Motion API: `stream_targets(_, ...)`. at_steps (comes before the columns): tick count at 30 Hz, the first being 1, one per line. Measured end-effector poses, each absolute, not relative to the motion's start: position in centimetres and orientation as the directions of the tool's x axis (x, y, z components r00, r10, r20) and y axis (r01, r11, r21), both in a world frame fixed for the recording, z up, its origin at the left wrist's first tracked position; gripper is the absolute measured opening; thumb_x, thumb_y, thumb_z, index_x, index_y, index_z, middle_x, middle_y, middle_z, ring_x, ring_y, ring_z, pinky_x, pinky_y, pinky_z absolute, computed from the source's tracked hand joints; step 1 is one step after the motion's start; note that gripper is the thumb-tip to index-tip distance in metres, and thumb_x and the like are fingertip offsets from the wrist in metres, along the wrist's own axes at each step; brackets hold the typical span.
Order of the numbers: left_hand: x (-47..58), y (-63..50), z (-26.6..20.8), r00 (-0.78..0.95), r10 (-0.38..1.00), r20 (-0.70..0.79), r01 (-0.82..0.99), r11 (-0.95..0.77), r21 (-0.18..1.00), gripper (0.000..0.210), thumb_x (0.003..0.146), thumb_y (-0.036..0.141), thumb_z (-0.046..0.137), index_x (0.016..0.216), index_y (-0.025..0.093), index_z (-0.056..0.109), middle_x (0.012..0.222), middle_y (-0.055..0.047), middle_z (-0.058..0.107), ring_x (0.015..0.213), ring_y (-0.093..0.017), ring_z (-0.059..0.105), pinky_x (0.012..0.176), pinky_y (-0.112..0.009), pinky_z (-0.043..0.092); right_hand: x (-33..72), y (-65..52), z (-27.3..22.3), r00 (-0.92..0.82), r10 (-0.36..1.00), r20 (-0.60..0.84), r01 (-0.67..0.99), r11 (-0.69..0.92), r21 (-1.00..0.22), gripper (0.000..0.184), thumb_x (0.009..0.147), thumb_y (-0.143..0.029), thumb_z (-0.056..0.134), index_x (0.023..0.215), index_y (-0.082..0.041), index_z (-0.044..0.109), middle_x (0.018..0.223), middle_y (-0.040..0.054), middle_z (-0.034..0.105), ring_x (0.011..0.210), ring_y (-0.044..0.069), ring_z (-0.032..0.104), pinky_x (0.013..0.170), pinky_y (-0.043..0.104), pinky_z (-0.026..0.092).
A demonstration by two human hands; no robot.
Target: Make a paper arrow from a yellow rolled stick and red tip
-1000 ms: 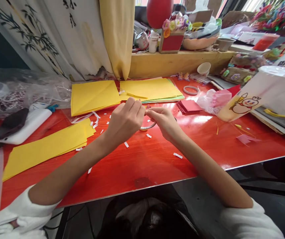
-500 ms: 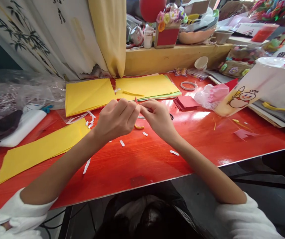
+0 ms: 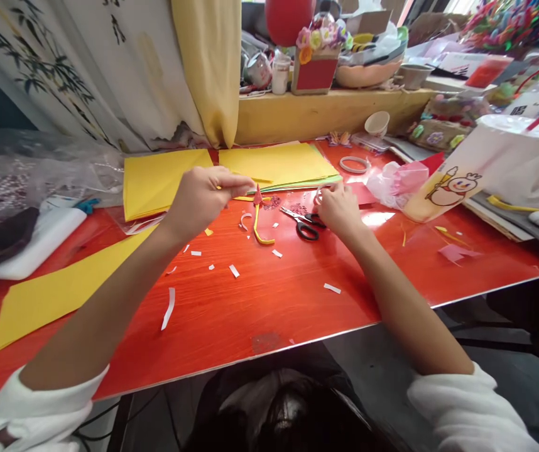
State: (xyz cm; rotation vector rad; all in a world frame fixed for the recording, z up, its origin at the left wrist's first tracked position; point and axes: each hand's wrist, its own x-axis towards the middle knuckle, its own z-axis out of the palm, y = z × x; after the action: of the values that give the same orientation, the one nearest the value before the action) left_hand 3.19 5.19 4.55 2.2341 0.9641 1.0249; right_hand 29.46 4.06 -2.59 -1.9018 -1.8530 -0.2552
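Observation:
My left hand (image 3: pixel 208 198) is closed, its fingertips pinching a small pointed red paper piece (image 3: pixel 258 196). A bent yellow strip (image 3: pixel 257 223) hangs below that piece. My right hand (image 3: pixel 339 204) has its fingers curled in over the right side of the table. A small pale ring (image 3: pixel 319 195), which looks like a tape roll, shows at its fingertips. Black-handled scissors (image 3: pixel 306 226) lie open just left of this hand. Partly hidden behind it is the red paper (image 3: pixel 361 193).
Yellow paper sheets (image 3: pixel 166 182) and a second yellow stack (image 3: pixel 279 164) lie at the back. White paper scraps (image 3: pixel 234 270) are scattered over the red table (image 3: pixel 269 301). A large drink cup (image 3: pixel 458 169) stands at right, near a white tape ring (image 3: pixel 354 164) and crumpled pink plastic (image 3: pixel 399 179).
My hands have come apart: the right one moved right, off the red piece, to the pale ring. The left still pinches the red piece. The scissors are now uncovered.

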Motion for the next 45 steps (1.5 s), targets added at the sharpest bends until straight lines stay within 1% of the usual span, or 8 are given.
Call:
stream_targets(2, 3.7, 4.6, 4.4, 0.524, 0.770, 0.364, 0.324, -0.576, 0.750, 0.037, 0.077, 0.025, 0.060, 0.114, 0.022, 0.062, 0.076, 0.000, 0.065, 0.063, -0.009, 0.053, 0.068, -0.029, 0.047, 27.2, 3.4, -2.5, 0.119, 0.850, 0.513, 0.988, -0.048, -0.150, 0.030, 0.081, -0.014, 0.046, 0.107, -0.003, 0.055, 0.109, 0.0240, 0.051, 0.101, 0.033, 0.045, 0.081, 0.046, 0.035)
stream_targets(5, 4.8, 3.6, 3.9, 0.635, 0.738, 0.228, 0.233, -0.465, 0.854, 0.049, 0.076, 0.025, 0.060, 0.125, 0.021, 0.052, 0.071, 0.001, 0.063, 0.062, -0.010, 0.055, 0.065, -0.029, 0.048, 23.0, 2.2, -1.6, -0.018, 0.853, 0.522, 0.990, 0.087, -0.109, 0.030, 0.086, -0.016, 0.039, 0.111, -0.008, 0.054, 0.105, 0.0178, 0.054, 0.099, 0.029, 0.046, 0.084, 0.040, 0.036)
stream_targets(14, 7.0, 2.2, 1.7, 0.575, 0.817, 0.041, 0.203, -0.192, 0.960, 0.035, 0.071, 0.029, 0.068, 0.096, 0.017, 0.047, 0.073, -0.001, 0.059, 0.063, -0.012, 0.057, 0.052, -0.025, 0.048, 20.1, 0.4, -1.3, -0.074, 0.853, 0.517, 0.990, 0.126, -0.067, 0.020, 0.086, -0.019, 0.036, 0.090, -0.015, 0.056, 0.091, 0.0136, 0.056, 0.089, 0.027, 0.045, 0.073, 0.036, 0.035)
stream_targets(19, 7.6, 1.6, 0.9, 0.519, 0.850, 0.084, 0.189, -0.210, 0.959, 0.030, 0.072, 0.019, 0.065, 0.086, 0.019, 0.039, 0.071, 0.002, 0.053, 0.065, -0.010, 0.054, 0.056, -0.024, 0.047, 19.7, -0.1, -1.2, -0.044, 0.834, 0.550, 0.987, 0.120, -0.103, 0.020, 0.084, -0.019, 0.040, 0.095, -0.013, 0.055, 0.093, 0.0151, 0.053, 0.089, 0.027, 0.043, 0.074, 0.038, 0.035)
stream_targets(27, 7.9, 0.4, 1.0, 0.483, 0.847, 0.223, 0.288, -0.393, 0.873, 0.025, 0.080, 0.024, 0.057, 0.090, 0.021, 0.034, 0.085, -0.001, 0.054, 0.080, -0.012, 0.056, 0.068, -0.028, 0.050, 19.5, -0.3, -1.3, 0.017, 0.837, 0.548, 0.943, 0.169, -0.288, 0.019, 0.084, -0.022, 0.041, 0.093, -0.017, 0.056, 0.092, 0.0128, 0.052, 0.086, 0.026, 0.043, 0.071, 0.037, 0.038)
stream_targets(34, 6.5, 3.2, 1.1, 0.535, 0.822, 0.195, 0.473, -0.483, 0.737, 0.044, 0.075, 0.039, 0.062, 0.109, 0.018, 0.044, 0.114, -0.011, 0.047, 0.091, -0.017, 0.053, 0.074, -0.032, 0.047, 20.8, 0.8, -1.6, -0.029, 0.875, 0.483, 0.959, 0.160, -0.233, 0.026, 0.080, -0.011, 0.039, 0.100, -0.012, 0.057, 0.098, 0.0159, 0.055, 0.094, 0.027, 0.046, 0.077, 0.037, 0.038)
stream_targets(39, 3.8, 7.1, -0.8, 0.734, 0.665, 0.134, 0.569, -0.712, 0.412, 0.027, 0.088, 0.031, 0.040, 0.104, 0.024, 0.061, 0.089, -0.005, 0.050, 0.080, -0.016, 0.052, 0.076, -0.031, 0.042, 22.7, 1.5, -1.5, -0.192, 0.958, 0.212, 0.893, 0.260, -0.367, 0.022, 0.086, -0.030, 0.046, 0.094, -0.016, 0.061, 0.094, 0.0109, 0.061, 0.086, 0.021, 0.054, 0.072, 0.031, 0.038)
stream_targets(45, 3.3, 7.5, -2.0, 0.833, 0.546, 0.094, 0.479, -0.795, 0.373, 0.023, 0.085, 0.023, 0.042, 0.100, 0.019, 0.060, 0.093, -0.006, 0.059, 0.083, -0.015, 0.054, 0.074, -0.026, 0.041, 23.1, 1.1, -1.7, -0.383, 0.923, 0.031, 0.839, 0.361, -0.406, 0.028, 0.077, -0.042, 0.060, 0.093, -0.020, 0.059, 0.080, 0.0035, 0.062, 0.067, 0.014, 0.053, 0.058, 0.025, 0.031)
